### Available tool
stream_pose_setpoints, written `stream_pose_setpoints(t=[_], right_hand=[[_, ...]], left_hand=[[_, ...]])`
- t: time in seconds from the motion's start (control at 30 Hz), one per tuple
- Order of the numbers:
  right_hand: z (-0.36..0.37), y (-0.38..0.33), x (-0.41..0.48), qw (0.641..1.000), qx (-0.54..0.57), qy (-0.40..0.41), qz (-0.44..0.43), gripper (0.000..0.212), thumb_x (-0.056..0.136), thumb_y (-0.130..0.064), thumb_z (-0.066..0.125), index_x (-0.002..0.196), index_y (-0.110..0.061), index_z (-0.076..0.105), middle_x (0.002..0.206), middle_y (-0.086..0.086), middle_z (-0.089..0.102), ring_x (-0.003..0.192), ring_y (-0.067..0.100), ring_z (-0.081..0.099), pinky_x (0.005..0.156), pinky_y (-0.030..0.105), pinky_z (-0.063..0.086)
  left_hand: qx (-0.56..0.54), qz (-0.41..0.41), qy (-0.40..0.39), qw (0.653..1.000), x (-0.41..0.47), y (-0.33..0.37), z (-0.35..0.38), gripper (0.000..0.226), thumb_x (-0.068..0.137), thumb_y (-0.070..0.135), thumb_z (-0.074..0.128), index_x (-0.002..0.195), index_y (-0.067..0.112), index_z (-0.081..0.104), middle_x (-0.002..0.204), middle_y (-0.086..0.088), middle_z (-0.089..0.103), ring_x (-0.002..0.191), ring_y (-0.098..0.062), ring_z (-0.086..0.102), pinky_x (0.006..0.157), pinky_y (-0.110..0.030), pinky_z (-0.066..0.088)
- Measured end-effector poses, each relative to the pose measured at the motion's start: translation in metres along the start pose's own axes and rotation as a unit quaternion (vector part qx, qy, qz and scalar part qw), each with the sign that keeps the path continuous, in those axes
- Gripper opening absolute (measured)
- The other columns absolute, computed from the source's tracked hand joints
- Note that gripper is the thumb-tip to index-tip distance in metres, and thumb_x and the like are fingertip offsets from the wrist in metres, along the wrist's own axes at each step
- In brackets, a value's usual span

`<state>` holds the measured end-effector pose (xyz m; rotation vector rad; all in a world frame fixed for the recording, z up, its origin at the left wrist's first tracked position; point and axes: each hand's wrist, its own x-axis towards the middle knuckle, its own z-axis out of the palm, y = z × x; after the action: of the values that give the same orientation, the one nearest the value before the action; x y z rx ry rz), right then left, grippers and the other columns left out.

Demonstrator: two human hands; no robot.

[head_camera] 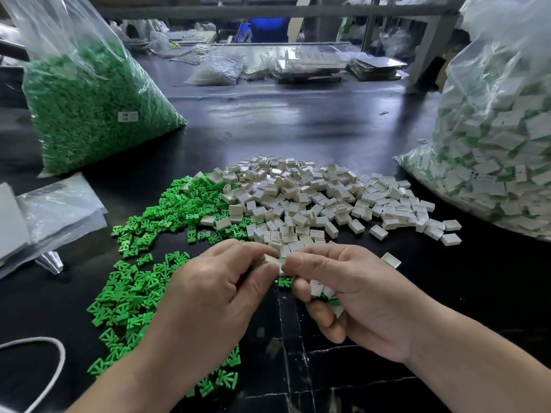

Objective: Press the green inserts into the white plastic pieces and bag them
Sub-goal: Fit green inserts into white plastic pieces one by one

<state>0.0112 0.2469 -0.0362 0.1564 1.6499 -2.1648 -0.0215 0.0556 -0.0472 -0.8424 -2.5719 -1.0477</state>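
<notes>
My left hand (217, 296) and my right hand (351, 296) meet above the black table and pinch one white plastic piece (272, 260) between thumbs and forefingers. The curled lower fingers of my right hand also hold several white pieces with green inserts (325, 293) against the palm. A heap of loose white pieces (322, 198) lies just beyond my hands. A spread of loose green inserts (140, 281) covers the table to the left and under my left wrist.
A big clear bag of green inserts (89, 105) stands at the back left. A big clear bag of white pieces with green inserts (495, 162) stands at the right. Flat plastic bags (50, 210) lie at the left edge; a white cord (50, 350) loops at bottom left.
</notes>
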Motion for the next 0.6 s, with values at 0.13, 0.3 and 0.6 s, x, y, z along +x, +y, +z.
stream_pose_setpoints(t=[0.13,0.3,0.6], right_hand=[[0.002,0.003,0.000,0.998,-0.012,-0.060,0.019,0.028,0.086,-0.046,0.074,0.077,-0.019,0.072,0.070,0.002,0.055,0.043,0.009,0.046,0.036,0.019,0.037],[-0.003,0.002,0.000,0.995,0.030,-0.095,0.017,0.017,0.086,-0.031,0.075,0.082,-0.015,0.071,0.072,0.003,0.058,0.047,0.010,0.049,0.037,0.020,0.039],[-0.007,-0.003,0.004,0.989,0.150,-0.017,-0.003,0.015,0.073,-0.005,0.072,0.082,-0.017,0.071,0.074,0.010,0.061,0.052,0.017,0.053,0.034,0.021,0.039]], left_hand=[[-0.064,0.045,-0.037,0.996,-0.002,0.012,0.000,0.019,0.089,0.041,0.055,0.099,0.035,0.071,0.086,0.023,0.062,0.078,0.000,0.061,0.063,-0.003,0.040],[-0.115,-0.006,-0.032,0.993,-0.005,0.014,0.002,0.031,0.084,0.044,0.064,0.114,0.039,0.065,0.086,0.022,0.065,0.076,0.001,0.063,0.062,-0.005,0.043],[-0.492,-0.263,-0.006,0.830,0.004,-0.001,0.006,0.038,0.085,-0.016,0.051,0.084,0.013,0.076,0.088,-0.013,0.072,0.078,-0.025,0.072,0.066,-0.027,0.057]])
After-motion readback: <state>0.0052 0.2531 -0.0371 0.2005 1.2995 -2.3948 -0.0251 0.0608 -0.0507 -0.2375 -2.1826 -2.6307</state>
